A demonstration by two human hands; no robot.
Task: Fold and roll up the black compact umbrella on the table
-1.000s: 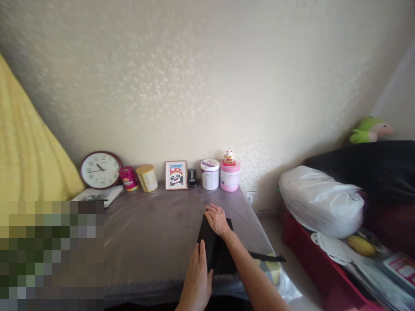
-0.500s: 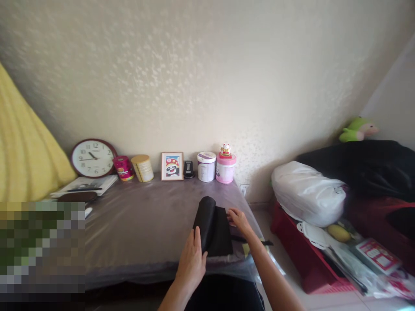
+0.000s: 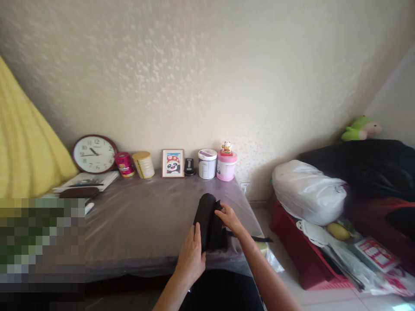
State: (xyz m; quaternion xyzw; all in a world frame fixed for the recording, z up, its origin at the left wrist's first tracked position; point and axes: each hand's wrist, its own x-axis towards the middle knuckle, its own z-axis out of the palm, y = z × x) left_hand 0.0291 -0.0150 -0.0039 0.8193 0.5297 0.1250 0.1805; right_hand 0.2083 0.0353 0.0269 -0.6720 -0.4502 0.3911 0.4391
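Note:
A black, partly rolled-up piece of fabric [image 3: 205, 212] lies on the covered table [image 3: 155, 224] near its front right corner. My left hand [image 3: 192, 254] is closed round the lower left side of the roll, its thumb near the bottom end. With fingers and thumb pinched together, my right hand [image 3: 229, 217] grips the edge of the flat flap, which is lifted and bent toward the roll. A thin black strap [image 3: 264, 239] runs from under my right wrist past the table's right edge. What kind of article the fabric is, I cannot tell.
Along the wall stand a round clock [image 3: 95, 154], several tins, a panda picture [image 3: 173, 163] and a pink tub [image 3: 226, 167] bearing a cat figurine. Right of the table, a red crate [image 3: 292, 246] holds bags and boxes. A yellow curtain [image 3: 29, 142] hangs at left.
My right hand has moved left and slightly up, raising the flap's edge and folding it toward the roll. My left hand stays on the roll. The view has shifted slightly.

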